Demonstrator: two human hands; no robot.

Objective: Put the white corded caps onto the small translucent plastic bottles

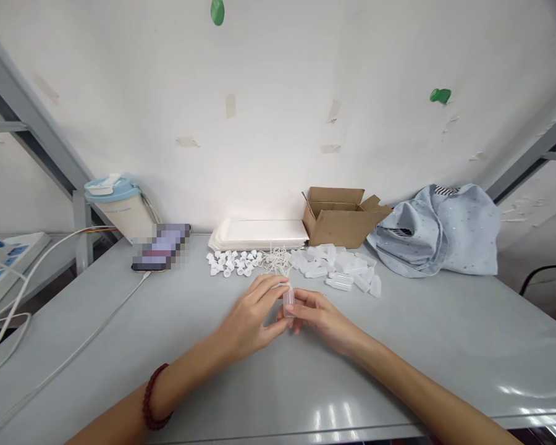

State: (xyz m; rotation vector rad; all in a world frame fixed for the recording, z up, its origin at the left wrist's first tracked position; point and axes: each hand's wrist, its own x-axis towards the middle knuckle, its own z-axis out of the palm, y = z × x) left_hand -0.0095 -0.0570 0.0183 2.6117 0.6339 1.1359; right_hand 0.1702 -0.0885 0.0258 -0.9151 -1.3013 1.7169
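Far left first: a white power strip with blue sockets, white cables trailing by. Next along, a cream tumbler with a blue lid, leaning, and right beside it a phone, screen blurred, charging cord running off toward the near edge of the grey tabletop. Now a dark red bead bracelet, and up the table a loose scatter of small white caps. Into the middle: the left hand, in a wide curve, fingertips up at the top of a small clear tube, thumb low near its base; firmly gripping or only touching, impossible to tell. Behind, a stack of flat white sheets and a tangle of white strings. And there, upright between both hands, just above the tabletop or on it, hard to say: that same tube. From the right, the right hand, closed in a pinch, thumb across the tube's front, fingers behind. Further over, a spread of clear plastic tubes, a cardboard box with flaps up, and finally a pale blue cloth bag, slumped near the wall.
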